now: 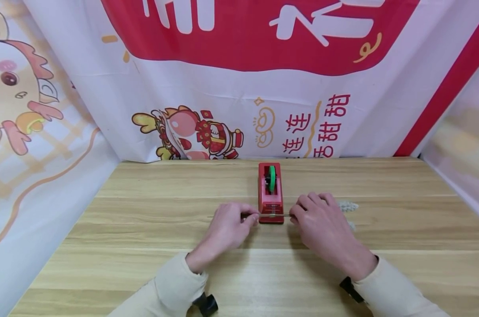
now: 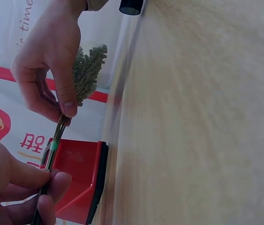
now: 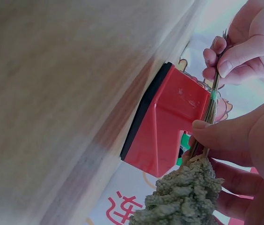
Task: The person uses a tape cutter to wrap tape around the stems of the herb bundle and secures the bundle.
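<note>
A bunch of thin dried stems [image 3: 211, 110] with pale grey-green flower heads [image 3: 183, 197] is held level across the front of a red tape dispenser [image 1: 271, 204]. My left hand [image 1: 229, 226] pinches the bare stem ends between thumb and fingers. On the other side, my right hand [image 1: 322, 226] grips the stems close to the flower heads, which it partly hides in the head view. Between both hands a green band [image 2: 54, 145] sits on the stems, beside the dispenser's cutting edge. The dispenser carries a roll of green tape [image 1: 272, 178].
The dispenser stands on a wood-grain table [image 1: 164, 189], near its back edge. Behind it hangs a printed white and red cloth [image 1: 239, 88]. More cloth covers the left and right sides. A dark wrist device [image 1: 206, 304] shows under the left sleeve.
</note>
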`<move>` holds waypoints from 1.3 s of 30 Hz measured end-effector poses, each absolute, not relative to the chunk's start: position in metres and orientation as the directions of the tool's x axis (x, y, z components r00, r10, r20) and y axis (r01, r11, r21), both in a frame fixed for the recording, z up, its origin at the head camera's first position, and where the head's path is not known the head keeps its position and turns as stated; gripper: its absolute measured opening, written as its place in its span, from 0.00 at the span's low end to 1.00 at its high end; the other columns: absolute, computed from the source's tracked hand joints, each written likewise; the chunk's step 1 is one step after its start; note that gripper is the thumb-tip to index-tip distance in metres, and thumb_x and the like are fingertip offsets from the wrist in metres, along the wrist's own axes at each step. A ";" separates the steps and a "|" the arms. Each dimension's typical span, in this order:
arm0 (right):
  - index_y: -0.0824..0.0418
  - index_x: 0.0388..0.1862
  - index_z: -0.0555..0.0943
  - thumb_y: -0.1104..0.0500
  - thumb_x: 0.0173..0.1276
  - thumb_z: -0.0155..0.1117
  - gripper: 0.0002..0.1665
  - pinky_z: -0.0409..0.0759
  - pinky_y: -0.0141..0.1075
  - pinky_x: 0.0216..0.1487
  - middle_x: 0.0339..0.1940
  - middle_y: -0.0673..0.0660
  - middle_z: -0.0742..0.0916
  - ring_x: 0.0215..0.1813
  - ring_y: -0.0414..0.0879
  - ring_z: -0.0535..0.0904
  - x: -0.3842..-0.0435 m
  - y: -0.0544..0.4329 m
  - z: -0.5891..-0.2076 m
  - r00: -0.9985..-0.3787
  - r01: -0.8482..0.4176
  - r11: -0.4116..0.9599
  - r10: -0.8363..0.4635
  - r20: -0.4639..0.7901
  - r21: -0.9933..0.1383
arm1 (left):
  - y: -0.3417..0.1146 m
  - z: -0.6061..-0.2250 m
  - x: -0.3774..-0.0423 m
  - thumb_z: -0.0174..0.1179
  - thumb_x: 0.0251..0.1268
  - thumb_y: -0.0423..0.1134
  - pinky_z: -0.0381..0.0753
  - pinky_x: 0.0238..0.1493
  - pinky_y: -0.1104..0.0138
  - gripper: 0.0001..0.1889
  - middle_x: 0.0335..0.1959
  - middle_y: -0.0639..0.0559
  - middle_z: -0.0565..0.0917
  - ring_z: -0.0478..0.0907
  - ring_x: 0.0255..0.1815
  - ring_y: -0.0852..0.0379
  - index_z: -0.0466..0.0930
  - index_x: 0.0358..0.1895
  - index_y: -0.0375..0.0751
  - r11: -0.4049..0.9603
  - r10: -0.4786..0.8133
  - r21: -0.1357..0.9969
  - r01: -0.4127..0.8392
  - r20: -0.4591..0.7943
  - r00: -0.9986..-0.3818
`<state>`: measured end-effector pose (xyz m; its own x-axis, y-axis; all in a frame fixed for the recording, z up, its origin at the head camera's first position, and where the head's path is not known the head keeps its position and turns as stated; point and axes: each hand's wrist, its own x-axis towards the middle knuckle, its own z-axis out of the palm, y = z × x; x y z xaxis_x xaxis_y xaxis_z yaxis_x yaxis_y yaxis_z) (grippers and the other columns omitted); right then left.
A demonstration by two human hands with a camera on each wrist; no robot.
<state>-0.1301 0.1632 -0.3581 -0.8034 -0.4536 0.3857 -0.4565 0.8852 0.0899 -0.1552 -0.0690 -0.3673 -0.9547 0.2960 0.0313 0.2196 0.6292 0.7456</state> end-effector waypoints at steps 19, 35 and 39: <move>0.54 0.43 0.91 0.55 0.64 0.82 0.11 0.80 0.53 0.58 0.41 0.53 0.90 0.48 0.51 0.85 -0.132 0.164 -0.360 -0.833 -0.459 0.888 -0.440 0.335 0.027 | -0.069 -0.372 -0.156 0.64 0.76 0.36 0.71 0.33 0.67 0.07 0.37 0.53 0.94 0.77 0.29 0.60 0.93 0.47 0.45 0.636 0.285 0.745 0.203 0.017 -0.958; 0.57 0.48 0.92 0.54 0.67 0.78 0.12 0.85 0.53 0.53 0.42 0.53 0.93 0.40 0.45 0.87 -0.136 0.152 -0.349 -0.873 -0.470 0.850 -0.407 0.269 -0.238 | -0.070 -0.367 -0.157 0.66 0.75 0.38 0.72 0.31 0.69 0.07 0.39 0.55 0.94 0.75 0.24 0.63 0.93 0.47 0.49 0.640 0.296 0.724 0.258 0.077 -0.952; 0.57 0.47 0.92 0.56 0.68 0.77 0.11 0.81 0.38 0.37 0.41 0.53 0.93 0.28 0.37 0.77 -0.138 0.144 -0.347 -0.911 -0.411 0.828 -0.353 0.214 -0.382 | -0.070 -0.367 -0.157 0.66 0.75 0.38 0.71 0.31 0.69 0.07 0.38 0.56 0.93 0.74 0.23 0.62 0.93 0.48 0.50 0.637 0.304 0.726 0.259 0.072 -0.950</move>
